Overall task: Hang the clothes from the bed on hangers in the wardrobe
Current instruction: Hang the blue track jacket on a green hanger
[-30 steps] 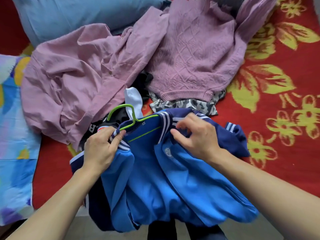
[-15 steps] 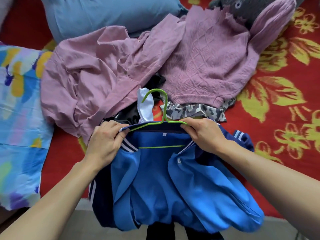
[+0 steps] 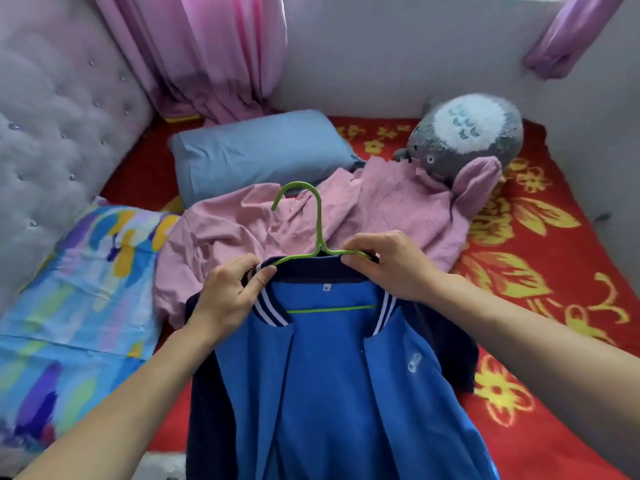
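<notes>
A blue jacket (image 3: 329, 382) with a navy collar and white stripes hangs on a green hanger (image 3: 317, 220), lifted above the bed. My left hand (image 3: 228, 296) pinches the jacket's left collar and the hanger's arm. My right hand (image 3: 391, 263) grips the right shoulder of the hanger and collar. The hook points up and left. Behind the jacket, a pink shirt (image 3: 225, 233) and a pink knitted sweater (image 3: 398, 206) lie crumpled on the red flowered bedspread (image 3: 540, 258).
A blue pillow (image 3: 259, 150) lies at the bed's back, a grey plush toy (image 3: 467, 133) at the back right, a multicoloured pillow (image 3: 76, 289) at the left. A padded headboard (image 3: 59, 116) stands left; pink curtains (image 3: 207, 53) hang behind.
Both hands have lifted the jacket on its hanger up off the bed. The view has tilted upward, so the headboard, curtains and wall now show.
</notes>
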